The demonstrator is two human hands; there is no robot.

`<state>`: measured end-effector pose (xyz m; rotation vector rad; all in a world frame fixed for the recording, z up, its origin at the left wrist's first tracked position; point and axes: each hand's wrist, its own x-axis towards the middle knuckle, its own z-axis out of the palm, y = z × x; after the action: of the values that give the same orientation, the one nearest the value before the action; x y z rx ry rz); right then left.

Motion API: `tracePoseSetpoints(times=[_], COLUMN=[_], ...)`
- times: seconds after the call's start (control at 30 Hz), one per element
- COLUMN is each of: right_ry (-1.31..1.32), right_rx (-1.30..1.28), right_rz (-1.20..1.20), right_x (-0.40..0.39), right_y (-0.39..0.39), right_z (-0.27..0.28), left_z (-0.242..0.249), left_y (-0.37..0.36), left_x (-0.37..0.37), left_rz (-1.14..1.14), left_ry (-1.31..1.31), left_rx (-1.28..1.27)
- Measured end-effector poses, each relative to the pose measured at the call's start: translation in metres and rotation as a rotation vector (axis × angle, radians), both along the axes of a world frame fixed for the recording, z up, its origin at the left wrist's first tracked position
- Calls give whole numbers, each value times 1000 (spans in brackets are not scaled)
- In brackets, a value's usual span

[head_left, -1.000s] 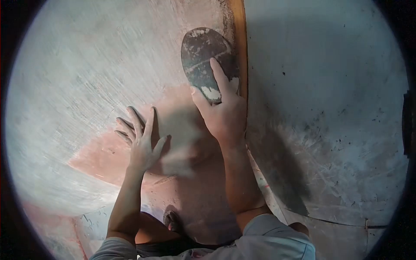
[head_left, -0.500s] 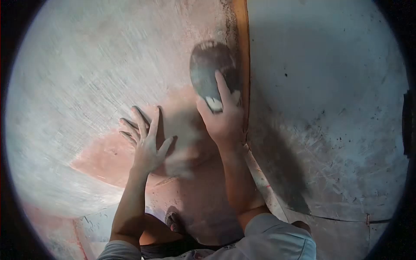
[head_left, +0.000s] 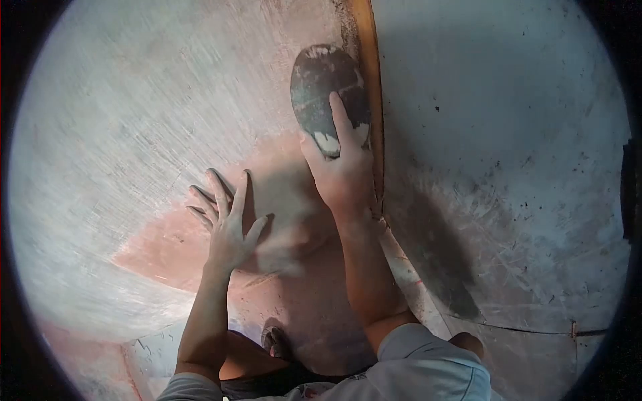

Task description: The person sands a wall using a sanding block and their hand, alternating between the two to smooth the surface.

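My right hand (head_left: 344, 175) grips the lower end of a dark oval sanding block (head_left: 317, 93), worn pale in patches. One finger stretches along the block's top, the thumb is at its left edge, and the other fingers are partly hidden. The block lies against a scratched, dusty surface (head_left: 160, 113), just left of an orange-brown edge strip (head_left: 367, 60). My left hand (head_left: 229, 224) rests lower left with fingers spread, over the border of a pinkish patch (head_left: 164, 244). Nothing is in it.
A grey panel (head_left: 495, 120) with scuffs and dark specks stands right of the strip. A pale seam (head_left: 401, 260) runs down from the strip's lower end. My foot (head_left: 274, 341) shows below, and shadows of my arms fall across both surfaces.
My right hand and the sanding block have moved slightly up along the strip. My left hand stays spread on the surface; the whole view has shifted a little.
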<state>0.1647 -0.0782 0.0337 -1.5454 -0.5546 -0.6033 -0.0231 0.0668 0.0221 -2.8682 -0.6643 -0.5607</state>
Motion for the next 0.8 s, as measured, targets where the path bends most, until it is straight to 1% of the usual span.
tracePoseSetpoints(times=[0.1,0.13,0.17,0.23,0.27,0.3,0.37,0.4,0.47,0.5,0.53,0.6,0.63,0.67,0.73,0.77,0.8], right_ry=[-32,-108,-114,18,82,84,261,409,-200,-163,-166,106,139,147,190,151,-24], right_rx=[-12,66,70,-58,-33,-39,61,-64,67,314,321,426,346,342,205,242,297], right_rz=[-14,-36,-41,-73,-16,-16,160,199,-103,117,112,386,297,300,210,191,187], right_x=[-14,-13,-12,-13,-12,-13,-18,-33,-33,-36,-33,-32,-26,-27,-30,-35,-38], right_y=[-3,4,4,-3,-3,-3,-6,-13,15,36,35,27,19,13,7,19,29], right_z=[-29,-34,-28,-9,7,16,34,41,-13,-27,-22,-1,15,25,37,22,7], left_z=[1,3,4,5,3,2,1,0,2,2,2,3,4,3,-2,-3,-5], left_y=[0,-1,-2,-4,-4,-3,-4,-3,-2,-2,-2,-4,-3,-3,0,3,5], left_x=[0,-1,-1,-1,-2,0,1,1,2,1,1,0,0,-3,-4,-2,-3], left_rz=[5,3,14,39,37,49,63,61,51,52,55,36,16,-1,6,6,5], left_ry=[10,5,19,54,63,62,62,57,48,58,71,49,37,30,40,38,37], left_rx=[-20,-14,-23,-37,-42,-35,-25,-37,-39,-44,-50,-41,-51,-65,-38,0,7])
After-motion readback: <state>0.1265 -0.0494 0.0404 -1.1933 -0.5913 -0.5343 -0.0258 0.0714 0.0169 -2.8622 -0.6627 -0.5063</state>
